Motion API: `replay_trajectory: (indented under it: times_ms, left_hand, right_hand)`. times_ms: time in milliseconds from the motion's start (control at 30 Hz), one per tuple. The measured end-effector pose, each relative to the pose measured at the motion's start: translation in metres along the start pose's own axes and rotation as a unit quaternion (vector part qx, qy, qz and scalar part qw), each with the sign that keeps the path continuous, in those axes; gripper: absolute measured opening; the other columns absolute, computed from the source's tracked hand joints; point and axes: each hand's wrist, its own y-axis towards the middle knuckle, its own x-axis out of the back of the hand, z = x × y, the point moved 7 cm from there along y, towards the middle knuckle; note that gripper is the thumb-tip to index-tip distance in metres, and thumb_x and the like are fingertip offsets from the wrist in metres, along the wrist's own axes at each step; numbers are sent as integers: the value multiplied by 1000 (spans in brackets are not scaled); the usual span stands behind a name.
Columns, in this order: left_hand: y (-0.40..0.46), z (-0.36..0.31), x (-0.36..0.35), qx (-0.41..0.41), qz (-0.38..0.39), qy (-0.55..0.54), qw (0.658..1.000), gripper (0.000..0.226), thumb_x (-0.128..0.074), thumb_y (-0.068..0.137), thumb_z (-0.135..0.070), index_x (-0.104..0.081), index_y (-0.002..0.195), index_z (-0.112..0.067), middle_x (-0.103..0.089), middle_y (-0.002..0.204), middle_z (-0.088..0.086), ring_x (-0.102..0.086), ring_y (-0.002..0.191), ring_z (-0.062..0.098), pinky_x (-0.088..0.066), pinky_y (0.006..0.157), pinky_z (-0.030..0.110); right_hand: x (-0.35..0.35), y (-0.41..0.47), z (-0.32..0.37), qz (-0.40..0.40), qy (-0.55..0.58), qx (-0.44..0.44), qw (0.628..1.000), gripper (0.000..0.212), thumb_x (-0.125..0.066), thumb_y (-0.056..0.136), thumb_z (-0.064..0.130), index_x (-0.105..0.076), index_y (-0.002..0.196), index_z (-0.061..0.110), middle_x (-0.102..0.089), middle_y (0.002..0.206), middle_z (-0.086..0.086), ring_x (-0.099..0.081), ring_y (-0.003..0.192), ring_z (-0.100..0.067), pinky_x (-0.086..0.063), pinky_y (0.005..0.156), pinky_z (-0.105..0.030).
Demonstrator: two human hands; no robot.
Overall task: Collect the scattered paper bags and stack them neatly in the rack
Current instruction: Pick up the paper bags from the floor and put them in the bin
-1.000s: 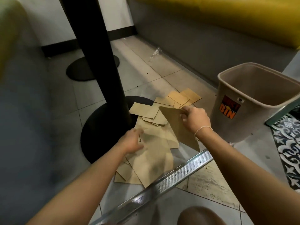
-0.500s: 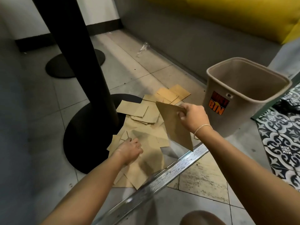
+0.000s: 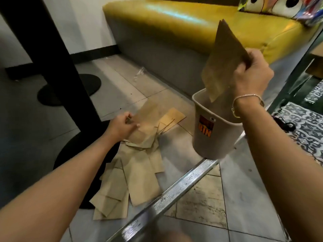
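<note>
Several flat brown paper bags (image 3: 138, 173) lie scattered on the tiled floor beside a black table base. My right hand (image 3: 251, 74) grips one brown bag (image 3: 223, 62) by its upper edge and holds it upright over the beige plastic bin (image 3: 222, 138), with the bag's lower corner inside the bin's rim. My left hand (image 3: 122, 126) pinches the near edge of another bag (image 3: 148, 117) that is lifted off the pile. No rack shows in this view.
A black table post (image 3: 50, 62) and its round base (image 3: 70, 154) stand left of the pile. A yellow bench (image 3: 183, 20) runs along the back. A metal floor strip (image 3: 174, 194) crosses diagonally. A patterned mat (image 3: 305, 130) lies at the right.
My right hand has risen and swung right, carrying its bag from above the pile to over the bin. My left hand has moved up the pile and lifted a bag.
</note>
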Motion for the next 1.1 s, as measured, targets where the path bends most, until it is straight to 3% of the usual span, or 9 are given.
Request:
replay_trajectory:
  times_ms: [67,200,400,500,567,667,833,967,1100]
  left_hand:
    - [2,-30,10,-11,-51,-43,998,22,-68,84,-24,-59,100,-13,-63,93,5,-59,85,20,-48,73,30]
    - [1,-94,9,-53,-85,-74,992,35,-62,89,-25,-55,119,-9,-61,112,5,-56,99,18,-46,77,27]
    - [-7,-185,-19,-108,-28,-53,992,13,-61,89,-25,-55,101,-25,-55,102,-9,-51,96,11,-43,79,27]
    - [-10,-218,-31,-144,3,-64,988,9,-62,88,-25,-54,92,-27,-58,101,-9,-55,99,13,-49,82,31]
    - [-9,-228,-32,-159,1,-69,985,10,-62,89,-25,-54,96,-26,-58,103,-7,-54,98,12,-50,80,28]
    - [-6,-221,-29,-147,-31,-72,986,28,-63,88,-24,-52,114,-24,-55,106,-7,-51,98,8,-43,76,18]
    - [-2,-164,-27,-66,-8,9,998,45,-64,87,-28,-46,127,-19,-52,117,-2,-51,105,14,-43,85,27]
    - [-6,-97,-34,-7,57,92,994,31,-64,87,-23,-55,117,-18,-58,118,3,-53,102,16,-40,82,26]
    - [-14,-27,-43,71,109,168,977,33,-65,87,-24,-57,118,-15,-58,119,8,-54,106,21,-44,88,29]
  right_hand:
    - [6,14,-13,5,-29,-22,999,35,-40,89,10,-62,115,17,-65,116,-6,-55,110,-25,-38,90,-26]
    - [-1,17,-50,111,-54,-116,986,37,-55,89,24,-52,126,19,-61,120,-10,-52,116,-29,-42,101,-39]
    - [-1,5,-13,281,4,-20,960,70,-75,77,26,-38,138,21,-47,136,-5,-44,124,-21,-41,103,-35]
    - [2,11,3,326,-58,47,942,43,-69,83,23,-56,122,15,-60,117,-3,-54,106,-16,-40,85,-23]
    - [6,15,9,309,-90,76,944,26,-62,88,20,-62,111,10,-64,112,-8,-58,103,-23,-41,84,-28]
    - [15,20,6,230,-88,53,968,25,-54,92,14,-63,115,10,-63,119,-11,-55,112,-30,-39,93,-31]
    - [30,21,-20,102,-96,-46,989,38,-42,89,6,-61,119,19,-62,121,-13,-53,112,-35,-42,96,-38]
    - [4,1,-50,185,-189,-86,961,37,-48,92,11,-52,129,15,-56,125,-17,-50,116,-37,-42,98,-44]
    - [-31,-33,-58,236,-189,-52,952,32,-54,91,16,-57,123,15,-60,120,-12,-54,112,-30,-44,94,-37]
